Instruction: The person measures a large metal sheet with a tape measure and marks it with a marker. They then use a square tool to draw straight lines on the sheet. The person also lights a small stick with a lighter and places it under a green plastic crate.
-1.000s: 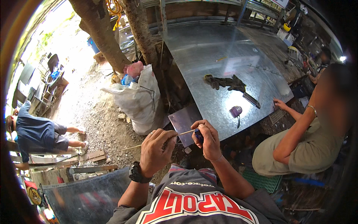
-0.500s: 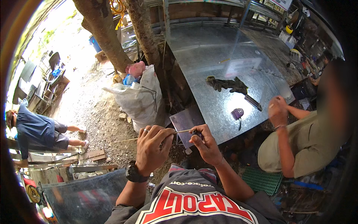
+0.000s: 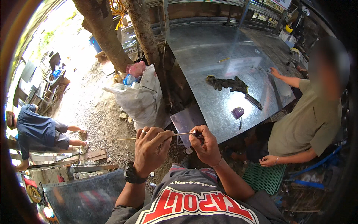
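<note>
My left hand (image 3: 151, 149) pinches a thin, light brown rod (image 3: 121, 139) that passes through its fingers and sticks out to the left. The rod's other end runs to my right hand (image 3: 206, 147). There my thumb and fingers close around a small dark, shiny piece (image 3: 195, 133) at the rod's tip; its kind is unclear. Both hands are held in front of my body, short of the near corner of a metal sheet (image 3: 201, 108). On that sheet lie dark work gloves (image 3: 228, 84), a black, bar-shaped tool (image 3: 253, 101) and a purple tape measure (image 3: 237, 113).
A yellow pencil (image 3: 224, 59) lies farther back on the sheet. To my right a co-worker (image 3: 302, 119) leans over the sheet's edge, near a green plastic crate (image 3: 263, 177). A stuffed white sack (image 3: 138, 102) stands by tree trunks (image 3: 106, 37). Another person (image 3: 39, 125) bends at far left.
My hands have shifted only slightly along the rod. The co-worker has risen and moved back, stretching one hand to the sheet's far right edge and lowering the other.
</note>
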{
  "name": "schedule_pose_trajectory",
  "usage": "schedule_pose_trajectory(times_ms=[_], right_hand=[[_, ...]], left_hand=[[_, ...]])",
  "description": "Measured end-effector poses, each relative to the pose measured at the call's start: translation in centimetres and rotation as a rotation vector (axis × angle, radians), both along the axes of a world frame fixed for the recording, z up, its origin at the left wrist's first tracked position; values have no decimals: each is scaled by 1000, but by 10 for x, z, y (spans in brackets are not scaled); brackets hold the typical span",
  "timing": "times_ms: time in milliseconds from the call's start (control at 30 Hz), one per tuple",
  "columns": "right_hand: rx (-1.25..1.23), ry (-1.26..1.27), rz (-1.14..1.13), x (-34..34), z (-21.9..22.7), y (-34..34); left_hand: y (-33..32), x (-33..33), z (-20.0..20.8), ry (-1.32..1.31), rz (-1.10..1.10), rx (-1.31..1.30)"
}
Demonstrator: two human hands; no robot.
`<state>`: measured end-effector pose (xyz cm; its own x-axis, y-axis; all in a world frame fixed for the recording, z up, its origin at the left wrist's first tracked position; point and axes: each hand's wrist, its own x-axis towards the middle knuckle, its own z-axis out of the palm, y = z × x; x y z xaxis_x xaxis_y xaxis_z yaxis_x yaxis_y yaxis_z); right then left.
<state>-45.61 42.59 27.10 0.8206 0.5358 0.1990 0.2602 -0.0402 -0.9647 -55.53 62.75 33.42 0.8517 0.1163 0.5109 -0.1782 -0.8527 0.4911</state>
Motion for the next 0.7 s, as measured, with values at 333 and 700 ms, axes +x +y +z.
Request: schedule_pose_trajectory(times_ms=[333,700], right_hand=[[-19,-40,33,-3,-6,2],[-7,-75,18,-3,-6,-2]], left_hand=[[-1,-4,0,8,10,-14],[-5,-2,1,-1,13,5]])
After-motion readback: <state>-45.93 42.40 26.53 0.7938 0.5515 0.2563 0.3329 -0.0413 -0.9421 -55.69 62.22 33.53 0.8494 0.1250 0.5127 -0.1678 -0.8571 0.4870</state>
